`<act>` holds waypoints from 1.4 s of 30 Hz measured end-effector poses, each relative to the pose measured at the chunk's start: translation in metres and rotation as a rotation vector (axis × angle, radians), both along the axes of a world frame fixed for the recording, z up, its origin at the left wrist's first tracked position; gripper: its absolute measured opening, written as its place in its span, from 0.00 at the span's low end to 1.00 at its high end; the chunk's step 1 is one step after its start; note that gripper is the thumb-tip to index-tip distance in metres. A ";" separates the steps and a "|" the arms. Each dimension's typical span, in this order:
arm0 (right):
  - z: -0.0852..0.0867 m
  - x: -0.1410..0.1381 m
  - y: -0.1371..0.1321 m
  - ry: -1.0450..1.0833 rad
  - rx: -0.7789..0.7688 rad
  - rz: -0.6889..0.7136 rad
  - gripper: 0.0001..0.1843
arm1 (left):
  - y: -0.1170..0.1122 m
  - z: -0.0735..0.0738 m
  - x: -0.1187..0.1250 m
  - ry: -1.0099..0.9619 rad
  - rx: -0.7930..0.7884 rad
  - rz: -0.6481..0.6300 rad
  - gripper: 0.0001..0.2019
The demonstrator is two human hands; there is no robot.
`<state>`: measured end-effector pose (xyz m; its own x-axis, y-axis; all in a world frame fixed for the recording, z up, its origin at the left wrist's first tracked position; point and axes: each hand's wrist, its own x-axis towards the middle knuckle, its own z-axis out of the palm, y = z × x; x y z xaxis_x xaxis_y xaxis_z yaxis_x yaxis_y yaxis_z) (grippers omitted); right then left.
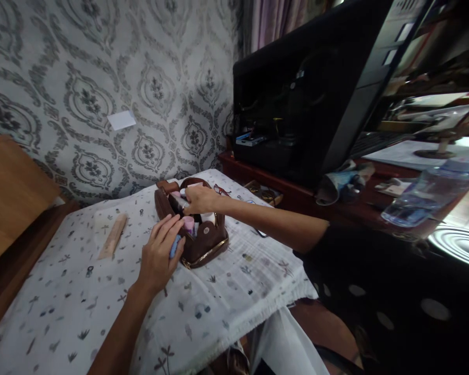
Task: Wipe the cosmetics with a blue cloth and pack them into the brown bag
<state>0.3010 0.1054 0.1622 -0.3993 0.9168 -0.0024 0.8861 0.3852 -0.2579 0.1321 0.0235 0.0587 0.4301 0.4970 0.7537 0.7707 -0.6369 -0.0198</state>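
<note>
A brown bag with a gold zip lies unzipped on the patterned white cloth. Inside it show a pink-capped container, a white item and other small things. My right hand reaches over the bag with its fingers closed down inside; what they grip is hidden. Against the bag's near left side, my left hand has its thumb and fingers closed around a small blue thing, mostly covered by the hand. Left of the bag lies a beige tube.
Behind my right arm stand red-framed glasses and a dark phone-like object's edge. A black computer case rises at the right, near a clear water bottle. A wooden panel is on the left.
</note>
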 end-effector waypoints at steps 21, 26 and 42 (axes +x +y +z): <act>-0.016 0.015 -0.010 0.407 0.250 0.041 0.15 | -0.005 -0.003 -0.006 -0.070 -0.039 -0.008 0.22; -0.053 0.013 -0.058 0.582 0.225 0.338 0.13 | 0.008 -0.011 -0.042 -0.229 -0.063 0.237 0.17; -0.151 -0.074 -0.074 0.691 -0.330 0.398 0.07 | 0.042 -0.023 -0.171 0.104 -0.868 1.059 0.26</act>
